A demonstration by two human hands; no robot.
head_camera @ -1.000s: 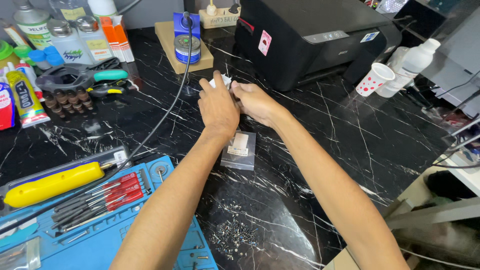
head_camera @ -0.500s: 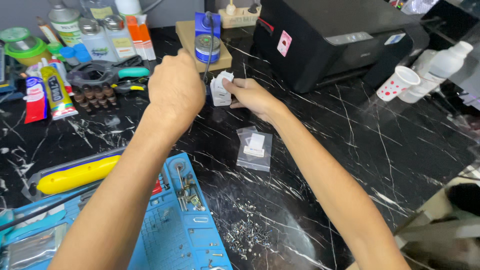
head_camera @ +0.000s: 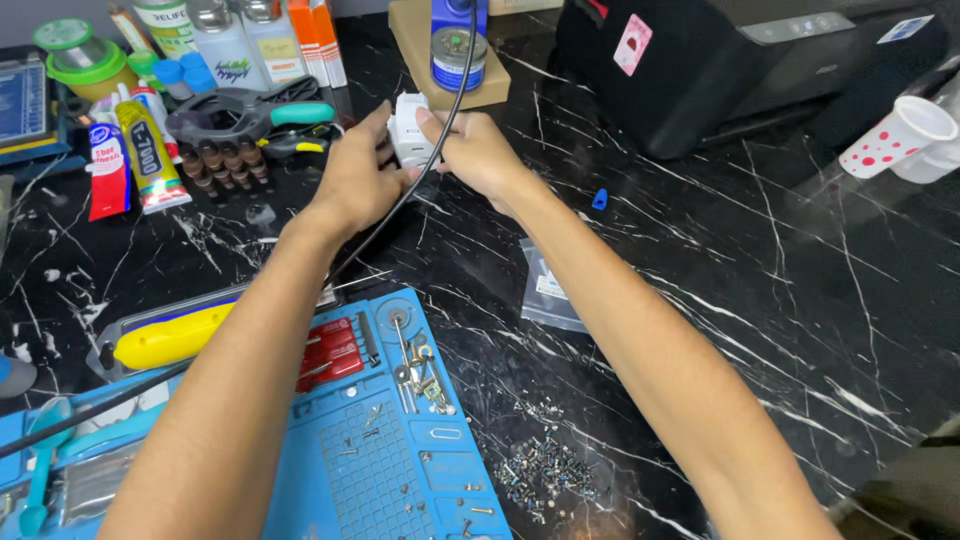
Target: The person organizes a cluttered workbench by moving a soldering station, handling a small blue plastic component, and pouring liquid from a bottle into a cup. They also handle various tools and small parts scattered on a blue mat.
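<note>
Both my hands meet over a small white plug-like block [head_camera: 408, 135] at the upper middle of the black marble worktop [head_camera: 760, 270]. My left hand [head_camera: 357, 175] grips its left side, and my right hand [head_camera: 478, 152] pinches its right side with thumb and fingers. A black cable [head_camera: 440, 130] runs down from the top edge, crosses between my hands and goes on toward the lower left. A small clear plastic bag [head_camera: 548, 285] lies on the worktop under my right forearm.
A blue repair mat [head_camera: 390, 450] with screws and red-handled tools lies at the lower left, beside a yellow-handled tool [head_camera: 170, 335]. Glue tubes, bottles and a plier stand at the back left. A black printer [head_camera: 740, 60] and a dotted paper cup [head_camera: 900, 130] sit at the back right. Loose screws [head_camera: 540, 465] lie near the mat.
My left hand has come back from the left and closed on the white block next to my right hand. The view has shifted a little to the right.
</note>
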